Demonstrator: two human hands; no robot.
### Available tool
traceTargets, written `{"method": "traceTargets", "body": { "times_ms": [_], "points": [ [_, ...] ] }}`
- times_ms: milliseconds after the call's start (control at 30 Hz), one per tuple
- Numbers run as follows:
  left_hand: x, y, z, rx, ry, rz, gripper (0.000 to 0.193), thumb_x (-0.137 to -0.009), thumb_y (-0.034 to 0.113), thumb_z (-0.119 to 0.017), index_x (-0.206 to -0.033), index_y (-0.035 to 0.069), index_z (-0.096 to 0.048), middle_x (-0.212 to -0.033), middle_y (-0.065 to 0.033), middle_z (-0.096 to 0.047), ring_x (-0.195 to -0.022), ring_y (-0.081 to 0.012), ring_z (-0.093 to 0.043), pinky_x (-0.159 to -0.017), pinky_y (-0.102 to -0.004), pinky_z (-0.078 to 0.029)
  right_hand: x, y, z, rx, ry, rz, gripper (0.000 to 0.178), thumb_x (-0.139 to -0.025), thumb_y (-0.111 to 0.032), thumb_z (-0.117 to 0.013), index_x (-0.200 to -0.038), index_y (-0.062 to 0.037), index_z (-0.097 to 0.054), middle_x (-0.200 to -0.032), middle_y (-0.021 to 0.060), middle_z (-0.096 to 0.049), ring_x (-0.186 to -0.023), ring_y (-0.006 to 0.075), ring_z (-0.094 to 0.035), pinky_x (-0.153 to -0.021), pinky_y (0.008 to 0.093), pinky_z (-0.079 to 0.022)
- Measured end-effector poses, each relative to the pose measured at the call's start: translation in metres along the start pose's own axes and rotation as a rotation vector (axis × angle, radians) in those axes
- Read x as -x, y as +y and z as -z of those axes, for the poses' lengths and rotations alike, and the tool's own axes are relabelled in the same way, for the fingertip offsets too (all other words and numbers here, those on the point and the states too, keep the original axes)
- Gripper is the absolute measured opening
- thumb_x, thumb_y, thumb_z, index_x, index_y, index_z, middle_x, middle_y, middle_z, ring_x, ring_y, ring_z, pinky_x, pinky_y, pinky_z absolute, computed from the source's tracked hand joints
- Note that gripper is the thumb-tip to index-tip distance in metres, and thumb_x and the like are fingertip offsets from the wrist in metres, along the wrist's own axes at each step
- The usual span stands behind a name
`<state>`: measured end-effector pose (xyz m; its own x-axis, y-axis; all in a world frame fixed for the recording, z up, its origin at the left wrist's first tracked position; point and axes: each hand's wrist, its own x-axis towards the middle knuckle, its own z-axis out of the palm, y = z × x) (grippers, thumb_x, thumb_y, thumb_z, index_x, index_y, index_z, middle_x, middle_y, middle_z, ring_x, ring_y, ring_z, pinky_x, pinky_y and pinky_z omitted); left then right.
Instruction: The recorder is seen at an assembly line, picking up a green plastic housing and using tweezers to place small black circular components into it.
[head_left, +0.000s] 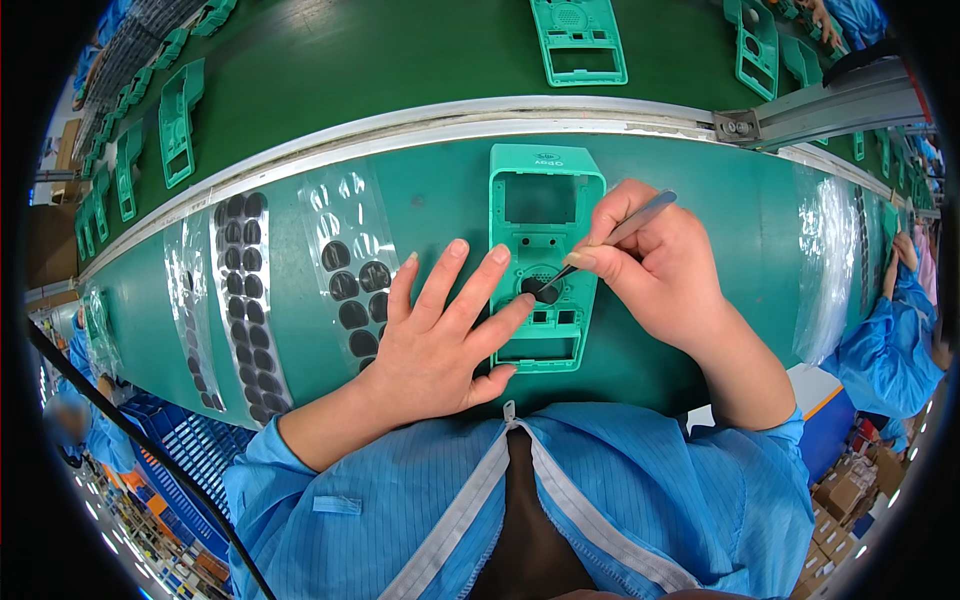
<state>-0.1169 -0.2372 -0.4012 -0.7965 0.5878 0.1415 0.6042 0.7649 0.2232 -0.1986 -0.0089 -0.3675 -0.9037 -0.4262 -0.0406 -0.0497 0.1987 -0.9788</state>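
Note:
A green plastic housing (500,235) lies on the bench in front of me, with a rectangular opening at each end. Over its round perforated area sits a black round pad (541,289). In my right hand (655,265) I pinch a pair of metal tweezers (640,217), their tips at the pad's upper edge. My left hand (440,335) is spread, its index fingertip touching the pad's left side and its thumb by the housing's lower edge. Left of that hand is a clear sheet (330,205) of black round pads.
Further left lie more strips of black pads (243,290). Behind a metal rail (420,125), a dark green conveyor (380,50) carries several green housings (580,40). Clear plastic sheets (828,270) lie at the right, near a co-worker's blue sleeve (885,345). A blue crate (185,450) stands lower left.

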Motion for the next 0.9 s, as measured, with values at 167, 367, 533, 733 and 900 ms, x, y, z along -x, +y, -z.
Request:
{"method": "traceTargets", "body": {
  "times_ms": [167, 367, 533, 733, 900],
  "points": [
    [-0.0003, -0.0013, -0.0013, 0.002, 0.007, -0.005, 0.048, -0.081, 0.052, -0.054, -0.115, 0.020, -0.066, -0.147, -0.0187, -0.035, -0.139, -0.0397, -0.021, -0.109, -0.0561, -0.012, -0.0025, -0.0009, 0.0018, 0.069, 0.001, -0.017, 0.016, -0.084, -0.002, -0.067, -0.086, -0.0046, -0.051, -0.059, 0.0002, -0.052, -0.052, 0.0047, -0.050, -0.048, 0.0231, -0.038],
    [0.0005, -0.0011, -0.0023, 0.005, 0.013, -0.004, 0.048, -0.080, 0.052, -0.056, -0.115, 0.020, -0.066, -0.147, -0.0187, -0.035, -0.139, -0.0397, -0.022, -0.109, -0.0560, -0.012, -0.0022, -0.0011, 0.0014, 0.078, 0.000, -0.045, 0.016, -0.084, -0.002, -0.067, -0.085, -0.0051, -0.051, -0.056, 0.0001, -0.050, -0.050, 0.0052, -0.048, -0.048, 0.0235, -0.036],
    [0.0006, -0.0009, -0.0017, 0.014, 0.009, -0.002, 0.049, -0.080, 0.051, -0.056, -0.115, 0.020, -0.066, -0.147, -0.0186, -0.035, -0.139, -0.0397, -0.023, -0.109, -0.0559, -0.013, -0.0020, -0.0016, 0.0010, 0.069, 0.006, -0.045, 0.017, -0.084, -0.001, -0.067, -0.085, -0.0051, -0.050, -0.055, 0.0002, -0.050, -0.049, 0.0051, -0.048, -0.047, 0.0237, -0.036],
    [0.0000, -0.0010, -0.0010, 0.011, 0.000, -0.004, 0.049, -0.080, 0.051, -0.056, -0.115, 0.019, -0.066, -0.147, -0.0187, -0.035, -0.138, -0.0399, -0.023, -0.109, -0.0564, -0.014, -0.0022, -0.0014, 0.0011, 0.071, 0.007, -0.053, 0.017, -0.084, -0.001, -0.067, -0.085, -0.0052, -0.051, -0.055, 0.0011, -0.051, -0.049, 0.0062, -0.049, -0.047, 0.0239, -0.037],
    [0.0000, -0.0008, -0.0009, 0.015, 0.001, -0.003, 0.049, -0.081, 0.052, -0.055, -0.115, 0.019, -0.066, -0.147, -0.0188, -0.035, -0.138, -0.0400, -0.023, -0.109, -0.0565, -0.014, -0.0026, -0.0018, 0.0014, 0.096, 0.006, -0.038, 0.016, -0.084, -0.001, -0.067, -0.085, -0.0049, -0.051, -0.055, 0.0017, -0.051, -0.049, 0.0070, -0.050, -0.047, 0.0243, -0.038]
  ]
}}
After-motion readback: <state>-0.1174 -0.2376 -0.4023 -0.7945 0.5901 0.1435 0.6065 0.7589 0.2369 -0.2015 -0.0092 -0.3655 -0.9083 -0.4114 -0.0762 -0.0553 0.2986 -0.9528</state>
